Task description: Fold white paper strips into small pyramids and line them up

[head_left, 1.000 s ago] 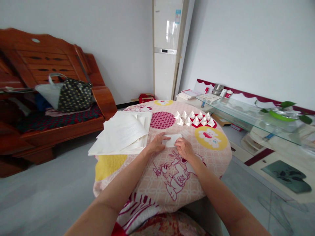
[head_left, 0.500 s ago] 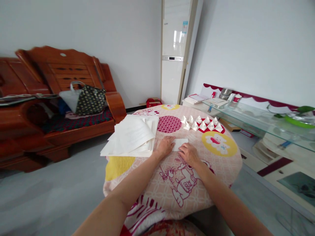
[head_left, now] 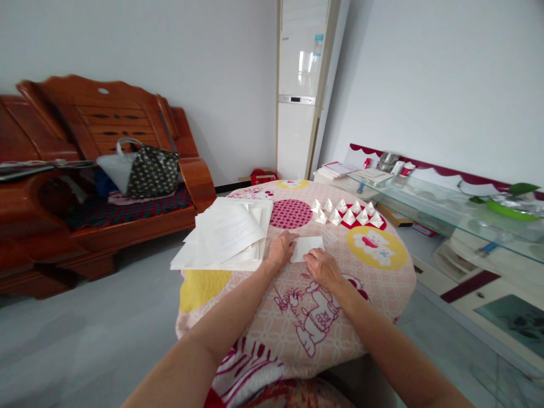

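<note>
A small white piece of paper [head_left: 307, 247] lies on the cloth-covered round table [head_left: 293, 306] between my two hands. At its left edge, my left hand [head_left: 282, 249] is closed with curled fingers on the paper. My right hand [head_left: 323, 267] holds the lower right edge, its fingers bent and pressed together. Beyond them stand several folded white paper shapes [head_left: 349, 216] with pointed tops, set in two rows. To the left of my left hand rests a loose stack of white paper sheets [head_left: 229, 232], the upper ones askew.
A glass-topped cabinet [head_left: 425, 198] runs along the right, holding papers, metal containers and a green tray [head_left: 512, 209]. On the left is a wooden sofa [head_left: 199, 175] with a patterned bag [head_left: 155, 171]. A tall white air conditioner [head_left: 296, 136] stands in the corner.
My left hand has moved slightly left, and more of the small paper shows between my hands. The folded shapes and the stack stay in place.
</note>
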Tool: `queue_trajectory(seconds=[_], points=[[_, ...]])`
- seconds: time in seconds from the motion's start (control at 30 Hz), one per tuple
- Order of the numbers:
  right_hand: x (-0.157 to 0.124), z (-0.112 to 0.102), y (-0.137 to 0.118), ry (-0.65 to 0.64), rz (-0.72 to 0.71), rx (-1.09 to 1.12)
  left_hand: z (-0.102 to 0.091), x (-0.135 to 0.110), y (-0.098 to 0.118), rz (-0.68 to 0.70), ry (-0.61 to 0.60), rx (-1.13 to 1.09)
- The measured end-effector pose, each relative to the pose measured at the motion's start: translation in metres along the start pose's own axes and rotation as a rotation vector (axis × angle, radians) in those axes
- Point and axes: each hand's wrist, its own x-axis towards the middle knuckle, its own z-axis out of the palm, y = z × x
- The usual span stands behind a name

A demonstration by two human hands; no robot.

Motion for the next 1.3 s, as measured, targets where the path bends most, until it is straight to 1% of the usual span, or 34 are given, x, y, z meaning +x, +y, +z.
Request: queue_trajectory(seconds=[0.23, 0.33, 0.4, 0.5, 0.6, 0.7, 0.77, 0.83, 0.9, 0.93, 1.0, 1.07, 1.13, 1.2, 1.3], points=[[0.000, -0.003, -0.003, 0.003, -0.035, 0.007, -0.012, -0.004, 0.001, -0.186, 0.024, -0.133], [0.000, -0.003, -0.005, 0.034, -0.056, 0.006, -0.014, -0.003, 0.001, -0.272, 0.048, -0.201], [0.000, -0.003, -0.007, 0.063, -0.062, 0.003, -0.015, -0.002, 0.001, -0.307, 0.059, -0.239], [0.000, 0.001, -0.006, 0.106, -0.037, -0.005, -0.015, -0.003, 0.002, -0.322, 0.039, -0.309], [0.001, 0.007, 0.000, 0.194, 0.021, 0.086, -0.017, -0.006, 0.006, -0.310, 0.042, -0.402], [0.001, 0.010, 0.011, 0.361, 0.091, 0.309, -0.020, -0.007, 0.007, -0.293, 0.095, -0.475], [-0.001, 0.007, 0.019, 0.471, 0.115, 0.456, -0.022, -0.007, 0.004, -0.256, 0.154, -0.448], [-0.004, 0.001, 0.024, 0.557, 0.123, 0.555, -0.023, -0.006, 0.000, -0.162, 0.180, -0.342], [-0.006, -0.005, 0.026, 0.604, 0.125, 0.627, -0.025, -0.007, -0.004, -0.005, 0.123, -0.212], [-0.006, -0.007, 0.026, 0.611, 0.128, 0.659, -0.025, -0.008, -0.005, 0.086, 0.068, -0.169], [-0.007, -0.009, 0.026, 0.597, 0.135, 0.720, -0.026, -0.010, -0.005, 0.227, -0.047, -0.124], [-0.006, -0.006, 0.027, 0.566, 0.136, 0.782, -0.027, -0.012, -0.002, 0.304, -0.116, -0.141], [-0.006, -0.001, 0.030, 0.534, 0.136, 0.841, -0.027, -0.014, 0.001, 0.326, -0.139, -0.190], [-0.006, 0.005, 0.033, 0.478, 0.144, 0.877, -0.027, -0.015, 0.004, 0.320, -0.157, -0.229], [-0.007, 0.010, 0.038, 0.325, 0.121, 0.854, -0.027, -0.017, 0.005, 0.325, -0.215, -0.232]])
